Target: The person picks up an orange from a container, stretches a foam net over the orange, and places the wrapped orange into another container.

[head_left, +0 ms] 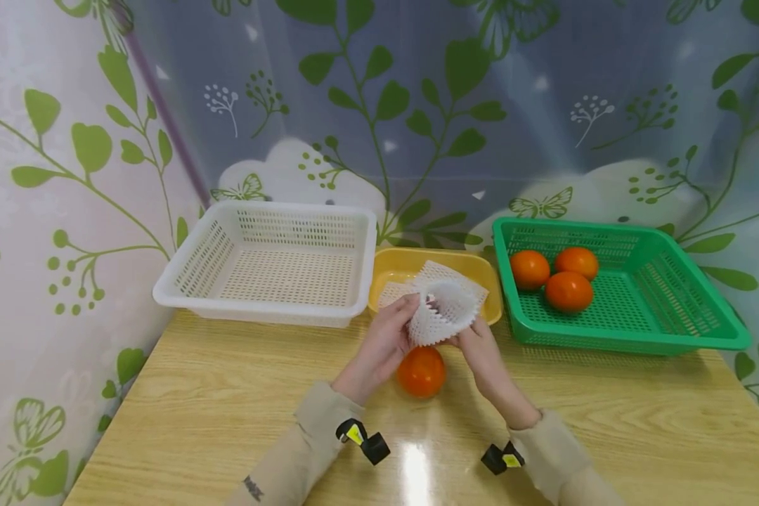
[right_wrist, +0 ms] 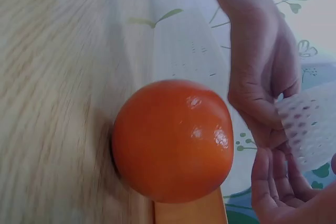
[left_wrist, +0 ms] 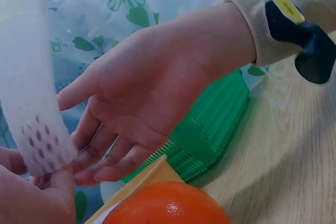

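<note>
Both hands hold a white foam fruit net (head_left: 445, 309), its mouth spread wide, above the table. My left hand (head_left: 384, 337) pinches its left edge, the thumb on the mesh in the right wrist view. My right hand (head_left: 483, 355) holds the lower right side; in the left wrist view its thumb lies along the net and its other fingers are loosely bent by the lower end. Just below the hands, a glossy, round orange-red fruit (head_left: 422, 372) rests on the wooden table (head_left: 240, 393), large in the right wrist view. Neither hand touches it.
Behind the hands stands a yellow tray (head_left: 395, 258) with more white foam nets (head_left: 455, 275) in it. A white plastic basket (head_left: 291, 313) is at the left. At the right, a green basket (head_left: 639, 337) holds three similar fruits (head_left: 569, 292). A leaf-patterned curtain (head_left: 417, 161) hangs behind.
</note>
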A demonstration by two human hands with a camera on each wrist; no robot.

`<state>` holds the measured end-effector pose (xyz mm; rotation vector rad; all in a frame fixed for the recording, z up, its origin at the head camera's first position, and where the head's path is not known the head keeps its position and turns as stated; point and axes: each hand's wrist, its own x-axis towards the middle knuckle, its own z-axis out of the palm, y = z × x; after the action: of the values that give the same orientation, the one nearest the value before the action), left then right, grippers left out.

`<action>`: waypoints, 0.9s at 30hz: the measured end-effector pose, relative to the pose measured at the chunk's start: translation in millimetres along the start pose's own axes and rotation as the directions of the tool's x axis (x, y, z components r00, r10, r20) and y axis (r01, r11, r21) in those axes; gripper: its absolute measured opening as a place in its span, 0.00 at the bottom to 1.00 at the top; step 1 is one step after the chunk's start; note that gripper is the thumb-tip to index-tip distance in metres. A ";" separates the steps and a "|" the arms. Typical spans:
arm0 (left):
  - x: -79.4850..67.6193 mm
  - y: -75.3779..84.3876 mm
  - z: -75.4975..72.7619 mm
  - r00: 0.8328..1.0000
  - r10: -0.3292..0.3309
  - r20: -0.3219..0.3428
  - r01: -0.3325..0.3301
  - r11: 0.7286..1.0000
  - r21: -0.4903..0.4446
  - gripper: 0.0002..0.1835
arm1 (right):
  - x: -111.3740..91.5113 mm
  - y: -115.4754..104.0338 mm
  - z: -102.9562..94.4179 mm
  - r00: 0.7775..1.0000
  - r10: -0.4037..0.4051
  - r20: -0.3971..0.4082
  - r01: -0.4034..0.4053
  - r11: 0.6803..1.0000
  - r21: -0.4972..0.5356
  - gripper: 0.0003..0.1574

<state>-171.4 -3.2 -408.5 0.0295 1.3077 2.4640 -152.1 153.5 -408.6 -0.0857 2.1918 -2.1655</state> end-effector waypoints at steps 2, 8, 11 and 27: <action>-1.1 -0.7 0.4 1.000 -0.025 -0.015 0.025 0.999 0.038 0.19 | -0.8 -1.8 -0.8 0.999 0.033 -0.015 -0.031 0.995 0.097 0.28; -3.3 -4.4 -2.7 0.998 -0.051 -0.025 0.053 0.992 0.113 0.16 | -1.9 -1.0 -9.0 0.984 0.137 0.115 -0.166 0.941 0.296 0.28; -3.2 -7.0 -4.1 0.999 -0.049 -0.002 0.049 0.989 0.143 0.18 | -3.7 -0.6 -12.0 0.968 0.160 0.193 -0.219 0.917 0.334 0.23; -5.9 -3.5 -6.4 0.994 -0.102 0.048 0.096 0.990 0.106 0.22 | -12.3 5.9 -10.0 0.981 0.108 0.159 -0.165 0.899 0.406 0.15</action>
<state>-166.0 -8.4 -414.2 0.0536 1.3788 2.2961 -140.7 164.6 -414.4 -0.0513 1.5705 -2.4116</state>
